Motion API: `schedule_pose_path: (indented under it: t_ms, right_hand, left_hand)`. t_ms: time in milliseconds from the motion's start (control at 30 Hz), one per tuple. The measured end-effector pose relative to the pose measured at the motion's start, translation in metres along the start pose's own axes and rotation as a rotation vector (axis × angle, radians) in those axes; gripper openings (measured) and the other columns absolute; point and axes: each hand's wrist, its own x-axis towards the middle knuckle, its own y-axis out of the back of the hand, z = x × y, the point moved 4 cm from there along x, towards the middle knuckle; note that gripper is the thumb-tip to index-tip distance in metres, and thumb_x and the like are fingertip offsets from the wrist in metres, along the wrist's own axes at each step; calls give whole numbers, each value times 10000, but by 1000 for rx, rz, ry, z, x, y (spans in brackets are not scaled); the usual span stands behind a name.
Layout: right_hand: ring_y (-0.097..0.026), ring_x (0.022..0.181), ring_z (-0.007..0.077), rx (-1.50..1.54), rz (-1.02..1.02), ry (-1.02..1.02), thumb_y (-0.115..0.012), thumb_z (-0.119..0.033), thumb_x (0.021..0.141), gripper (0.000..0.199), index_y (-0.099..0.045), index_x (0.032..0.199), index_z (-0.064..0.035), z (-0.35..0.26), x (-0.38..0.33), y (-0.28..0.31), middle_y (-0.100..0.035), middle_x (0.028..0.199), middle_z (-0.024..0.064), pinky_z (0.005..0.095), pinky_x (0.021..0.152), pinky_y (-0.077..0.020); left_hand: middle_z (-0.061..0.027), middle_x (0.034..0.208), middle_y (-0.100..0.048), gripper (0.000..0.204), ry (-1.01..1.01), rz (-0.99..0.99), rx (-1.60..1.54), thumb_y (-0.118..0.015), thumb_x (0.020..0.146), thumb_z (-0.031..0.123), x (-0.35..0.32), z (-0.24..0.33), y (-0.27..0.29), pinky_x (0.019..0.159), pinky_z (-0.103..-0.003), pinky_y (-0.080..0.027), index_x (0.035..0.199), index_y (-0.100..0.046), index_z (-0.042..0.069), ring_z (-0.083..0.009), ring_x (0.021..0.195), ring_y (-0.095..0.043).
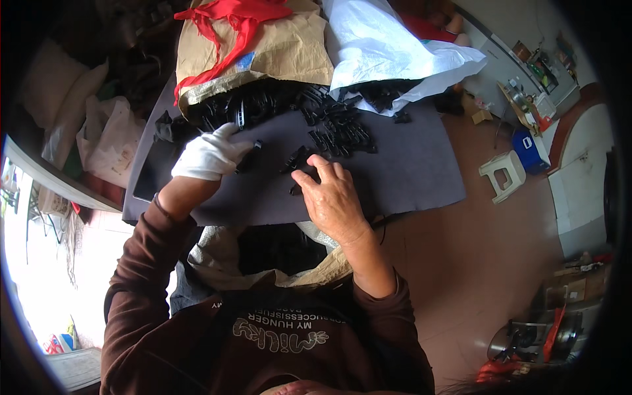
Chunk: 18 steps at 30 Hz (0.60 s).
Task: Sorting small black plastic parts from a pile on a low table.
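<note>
My left hand (212,155), in a white glove, is over the left part of the grey table top (408,168). Its fingers are closed at the edge of a narrow black plastic piece (249,157), which slants beside the fingertips. My bare right hand (334,201) is a little to the right, palm down, with thumb and forefinger apart. Just beyond those fingertips lie a few loose black pieces (293,160); another dark bit shows under the thumb. Farther back, a heap of similar black pieces (342,131) spreads over the table.
A tan sack (283,49) with red cloth (240,23) and a white sack (388,49) spill black pieces at the table's far side. An open sack (214,253) sits below the near edge. A white stool (502,176) and blue container (530,153) stand right.
</note>
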Motion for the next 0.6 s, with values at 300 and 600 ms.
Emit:
schedule_pose_path:
  t_ms: [300, 600]
  right_hand:
    - [-578, 875, 254, 146, 95, 82, -662, -38, 795, 274, -606, 1063, -37, -5, 4, -1, -599, 1005, 82, 343, 778, -488]
    - [-632, 708, 242, 536, 188, 47, -662, 36, 793, 289, -605, 1070, -21, -7, 4, 12, -639, 911, 132, 303, 642, -515]
  left_hand:
    - [-127, 946, -618, 100, -77, -127, 21, -616, 736, 138, 20, 18, -1, 714, -371, -515, 811, -651, 81, -303, 886, -622]
    - [-193, 841, -617, 167, 184, 179, -210, -582, 816, 99, -23, 15, -7, 674, -426, -497, 964, -631, 39, -387, 782, -602]
